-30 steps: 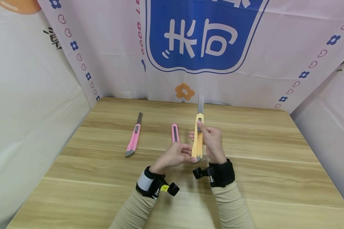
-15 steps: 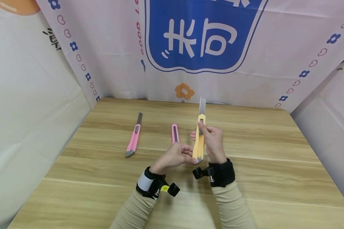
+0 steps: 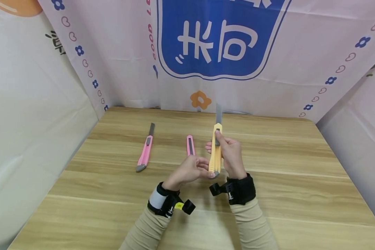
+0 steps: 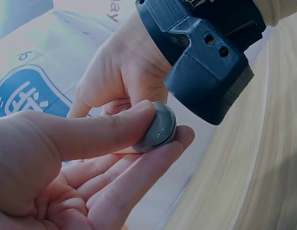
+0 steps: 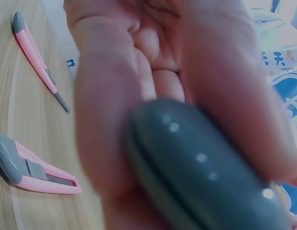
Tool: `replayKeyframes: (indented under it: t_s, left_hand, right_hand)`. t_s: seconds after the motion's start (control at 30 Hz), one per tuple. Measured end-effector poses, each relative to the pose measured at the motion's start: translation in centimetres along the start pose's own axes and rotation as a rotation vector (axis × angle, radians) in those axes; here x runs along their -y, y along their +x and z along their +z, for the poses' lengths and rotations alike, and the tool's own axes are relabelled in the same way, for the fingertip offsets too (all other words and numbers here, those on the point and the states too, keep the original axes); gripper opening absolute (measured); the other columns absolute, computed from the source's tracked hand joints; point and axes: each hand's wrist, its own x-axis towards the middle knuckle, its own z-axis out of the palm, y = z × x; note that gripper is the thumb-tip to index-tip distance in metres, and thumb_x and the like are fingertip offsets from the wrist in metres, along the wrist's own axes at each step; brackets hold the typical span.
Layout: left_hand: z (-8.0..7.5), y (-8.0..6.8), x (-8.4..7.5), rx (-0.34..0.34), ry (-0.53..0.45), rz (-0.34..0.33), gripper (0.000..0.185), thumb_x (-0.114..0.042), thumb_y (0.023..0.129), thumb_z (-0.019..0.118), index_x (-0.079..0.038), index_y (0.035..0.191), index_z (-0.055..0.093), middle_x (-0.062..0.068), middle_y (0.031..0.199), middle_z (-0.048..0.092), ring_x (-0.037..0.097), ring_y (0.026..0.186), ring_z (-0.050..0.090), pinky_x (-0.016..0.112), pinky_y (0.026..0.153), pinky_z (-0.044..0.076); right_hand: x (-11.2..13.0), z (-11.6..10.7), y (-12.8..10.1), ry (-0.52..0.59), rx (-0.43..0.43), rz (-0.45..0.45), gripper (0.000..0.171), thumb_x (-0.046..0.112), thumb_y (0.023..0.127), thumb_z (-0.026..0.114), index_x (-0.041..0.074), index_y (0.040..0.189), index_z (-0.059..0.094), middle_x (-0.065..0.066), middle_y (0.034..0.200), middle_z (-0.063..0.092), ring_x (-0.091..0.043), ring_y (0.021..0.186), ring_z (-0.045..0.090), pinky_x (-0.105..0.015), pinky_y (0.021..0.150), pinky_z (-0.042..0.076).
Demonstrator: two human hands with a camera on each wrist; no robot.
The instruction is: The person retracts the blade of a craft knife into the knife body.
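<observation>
A yellow utility knife [image 3: 216,151] stands nearly upright above the table, its grey blade [image 3: 218,113] out at the top. My right hand [image 3: 229,156] grips its body, thumb on the slider near the top. My left hand [image 3: 192,170] pinches the grey end cap [image 4: 158,128] at the bottom between thumb and fingers. That cap [image 5: 206,167] fills the right wrist view, blurred. Two pink utility knives lie on the table: one [image 3: 146,151] to the left with its blade out, one [image 3: 190,145] just behind my left hand, partly hidden.
The wooden table [image 3: 287,187] is hemmed in by a white printed cloth backdrop [image 3: 218,45] behind and on both sides. In the right wrist view both pink knives show, the far one [image 5: 35,57] and the near one [image 5: 35,167].
The yellow knife shifted slightly right and its blade showed shorter half a second ago; now it stands back at the earlier spot with the longer blade. Both hands keep their hold.
</observation>
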Motion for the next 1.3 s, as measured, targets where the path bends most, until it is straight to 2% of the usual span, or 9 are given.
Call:
replayKeyframes:
  t_s: [0.13, 0.37, 0.6, 0.83, 0.93, 1.1, 1.3]
  left_hand:
    - [0.0, 0.0, 0.0, 0.001, -0.012, -0.006, 0.029, -0.008, 0.083, 0.074, 0.001, 0.109, 0.068, 0.017, 0.101, 0.074, 0.008, 0.082, 0.069, 0.022, 0.076, 0.057]
    - [0.0, 0.0, -0.1, -0.01, -0.027, 0.006, 0.031, -0.008, 0.083, 0.074, 0.001, 0.111, 0.068, 0.018, 0.103, 0.074, 0.01, 0.084, 0.07, 0.024, 0.078, 0.058]
    - [-0.1, 0.0, -0.5, -0.117, -0.128, 0.03, 0.037, -0.007, 0.084, 0.073, 0.002, 0.119, 0.064, 0.021, 0.109, 0.072, 0.012, 0.087, 0.072, 0.026, 0.081, 0.06]
    - [-0.2, -0.1, -0.9, -0.182, -0.276, 0.036, 0.037, -0.005, 0.086, 0.07, 0.004, 0.121, 0.062, 0.023, 0.113, 0.07, 0.009, 0.084, 0.072, 0.031, 0.083, 0.061]
    - [-0.3, -0.2, -1.0, -0.203, -0.304, 0.028, 0.037, -0.004, 0.086, 0.069, 0.003, 0.122, 0.062, 0.022, 0.115, 0.07, 0.009, 0.082, 0.072, 0.031, 0.083, 0.061]
    - [-0.4, -0.3, -1.1, -0.205, -0.316, 0.005, 0.037, -0.006, 0.086, 0.069, 0.0, 0.123, 0.062, 0.02, 0.116, 0.07, 0.01, 0.084, 0.072, 0.036, 0.088, 0.059]
    - [-0.4, -0.3, -1.2, -0.2, -0.319, -0.002, 0.037, -0.006, 0.087, 0.069, 0.0, 0.122, 0.063, 0.019, 0.117, 0.07, 0.009, 0.083, 0.072, 0.036, 0.089, 0.059]
  right_hand:
    - [0.0, 0.1, -0.1, 0.015, -0.027, -0.005, 0.058, 0.04, 0.095, 0.057, -0.015, 0.111, 0.06, 0.004, 0.063, 0.072, -0.01, 0.061, 0.072, -0.027, 0.065, 0.062]
    - [0.1, 0.5, 0.3, 0.027, -0.056, 0.013, 0.053, 0.033, 0.095, 0.059, -0.016, 0.113, 0.059, 0.002, 0.06, 0.071, -0.01, 0.057, 0.071, -0.026, 0.061, 0.061]
    - [1.2, 1.0, 2.0, -0.011, -0.029, 0.002, 0.047, 0.03, 0.095, 0.06, -0.016, 0.106, 0.061, 0.002, 0.059, 0.07, -0.011, 0.056, 0.07, -0.027, 0.06, 0.061]
    - [2.0, 1.7, 3.2, -0.025, -0.021, 0.066, 0.052, 0.028, 0.096, 0.059, -0.019, 0.116, 0.055, 0.001, 0.058, 0.069, -0.01, 0.054, 0.069, -0.026, 0.06, 0.061]
    - [2.2, 1.9, 3.5, -0.036, -0.017, 0.093, 0.051, 0.028, 0.096, 0.059, -0.017, 0.118, 0.055, 0.001, 0.058, 0.069, -0.01, 0.054, 0.069, -0.028, 0.063, 0.061]
    - [2.4, 2.0, 3.6, -0.025, -0.026, 0.125, 0.05, 0.028, 0.096, 0.06, -0.018, 0.117, 0.055, 0.0, 0.056, 0.069, -0.012, 0.054, 0.07, -0.035, 0.07, 0.061]
    - [2.7, 1.9, 3.3, -0.016, -0.024, 0.14, 0.05, 0.026, 0.096, 0.059, -0.017, 0.121, 0.055, 0.0, 0.058, 0.07, -0.012, 0.055, 0.07, -0.031, 0.067, 0.062]
